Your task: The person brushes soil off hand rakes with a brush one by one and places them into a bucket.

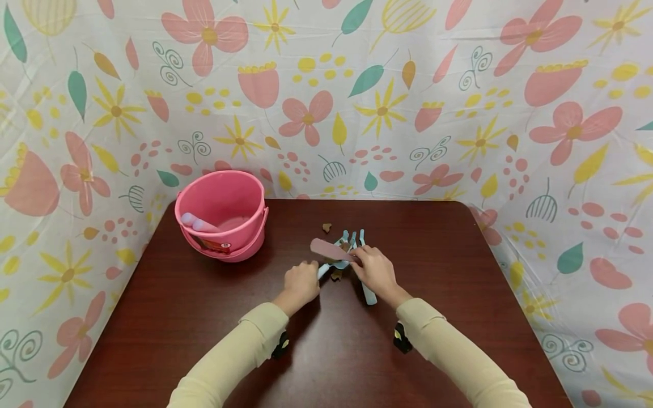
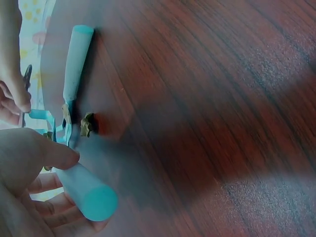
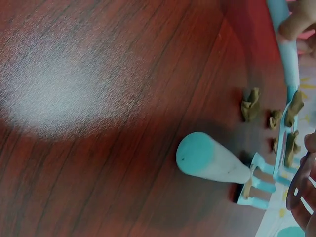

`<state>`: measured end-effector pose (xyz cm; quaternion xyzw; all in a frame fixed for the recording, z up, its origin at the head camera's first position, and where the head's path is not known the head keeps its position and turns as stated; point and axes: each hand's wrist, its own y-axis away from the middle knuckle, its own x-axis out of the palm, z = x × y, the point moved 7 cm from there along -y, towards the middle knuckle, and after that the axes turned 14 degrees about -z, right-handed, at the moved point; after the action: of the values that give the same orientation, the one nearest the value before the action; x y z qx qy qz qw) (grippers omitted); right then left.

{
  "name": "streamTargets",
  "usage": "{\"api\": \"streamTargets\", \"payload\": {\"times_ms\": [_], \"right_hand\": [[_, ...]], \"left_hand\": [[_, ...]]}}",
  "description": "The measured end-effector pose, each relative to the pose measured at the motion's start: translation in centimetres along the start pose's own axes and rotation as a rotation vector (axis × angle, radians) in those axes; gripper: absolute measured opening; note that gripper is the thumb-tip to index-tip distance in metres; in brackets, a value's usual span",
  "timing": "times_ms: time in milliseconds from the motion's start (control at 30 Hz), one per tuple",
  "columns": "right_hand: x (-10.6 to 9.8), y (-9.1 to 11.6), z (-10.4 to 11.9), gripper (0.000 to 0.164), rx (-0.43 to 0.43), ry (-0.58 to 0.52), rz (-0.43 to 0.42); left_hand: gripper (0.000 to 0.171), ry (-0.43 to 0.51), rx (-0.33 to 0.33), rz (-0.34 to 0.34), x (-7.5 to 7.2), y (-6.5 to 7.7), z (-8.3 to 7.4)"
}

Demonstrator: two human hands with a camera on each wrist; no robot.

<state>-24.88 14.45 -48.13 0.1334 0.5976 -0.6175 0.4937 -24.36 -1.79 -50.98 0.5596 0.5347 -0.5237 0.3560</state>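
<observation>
In my left hand (image 1: 302, 281) I grip the pale handle of a light blue hand fork (image 3: 283, 42), whose teal butt shows in the left wrist view. Dry, crumpled brown leaves (image 3: 295, 106) rest on its head, low over the table. My right hand (image 1: 376, 272) pinches a flat, pinkish tool (image 1: 326, 249) that lies across above the fork's head; its exact kind is unclear. A second light blue fork (image 1: 369, 293) lies on the table under the right hand, its handle toward me. Loose leaf pieces (image 3: 250, 104) lie on the table beside the forks.
A pink bucket (image 1: 257, 232) stands at the table's back left, with pale purple handles (image 1: 196, 222) inside it. The dark wooden table (image 1: 347, 351) ends at a flower-patterned curtain (image 1: 357, 141) behind and on both sides. One more leaf (image 1: 326, 228) lies farther back.
</observation>
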Motion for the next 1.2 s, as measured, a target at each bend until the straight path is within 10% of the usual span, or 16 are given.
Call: {"api": "streamTargets", "payload": {"times_ms": [433, 1200], "right_hand": [[-0.5, -0.7, 1.0, 0.017, -0.137, 0.084, -0.016], [-1.6, -0.3, -1.5, 0.016, -0.041, 0.117, 0.012]], "left_hand": [[0.029, -0.038, -0.009, -0.08, -0.7, -0.3, 0.8], [0.024, -0.003, -0.086, -0.097, -1.3, -0.5, 3.2]]}}
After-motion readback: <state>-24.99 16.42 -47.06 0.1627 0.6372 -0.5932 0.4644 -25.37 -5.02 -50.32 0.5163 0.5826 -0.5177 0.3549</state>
